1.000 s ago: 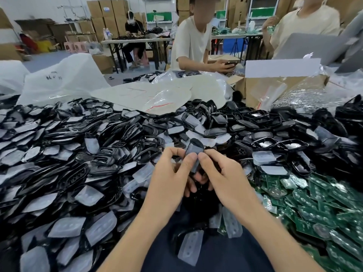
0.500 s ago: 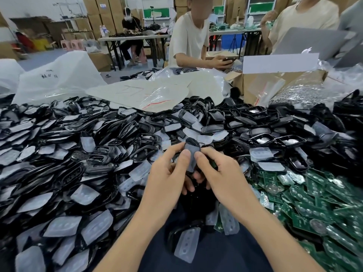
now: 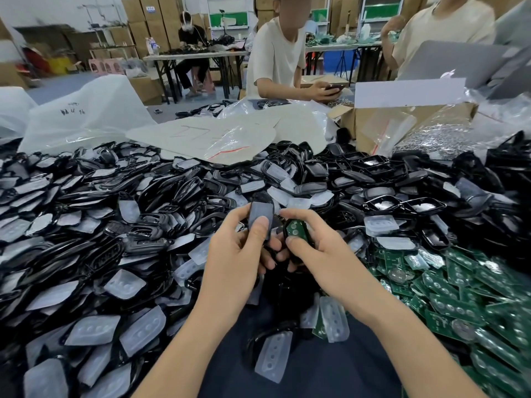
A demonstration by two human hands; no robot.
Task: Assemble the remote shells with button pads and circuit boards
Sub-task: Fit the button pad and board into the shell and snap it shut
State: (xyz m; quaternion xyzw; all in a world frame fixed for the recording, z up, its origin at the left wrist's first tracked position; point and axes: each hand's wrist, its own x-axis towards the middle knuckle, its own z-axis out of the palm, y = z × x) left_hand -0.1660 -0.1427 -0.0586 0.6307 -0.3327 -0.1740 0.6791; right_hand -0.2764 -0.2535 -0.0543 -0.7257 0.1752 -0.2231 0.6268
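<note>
Parted: L hand (image 3: 235,254) grips shell (image 3: 261,215), R hand (image 3: 321,254) board (image 3: 294,228) (scrawl (image 3: 73,110) illegible).

Left grip (image 3: 241,254): fingers hidden behind the held grey part (image 3: 261,215); thumb covers its lower end.
Grey part: pad alone or pad on shell, cannot tell.
Right grip (image 3: 324,248): thumb and fingers cover most of the black shell (image 3: 286,229); only the upper circuit board (image 3: 296,226) shows.
Forearms: cut by bottom edge.
Shell heap (image 3: 115,225): runs past left edge.
Board heap (image 3: 459,297): cut by right edge.
Counter: wholly buried.
White bag (image 3: 86,119): handwriting unreadable.
Rear cartons (image 3: 149,24): blurred.
</note>
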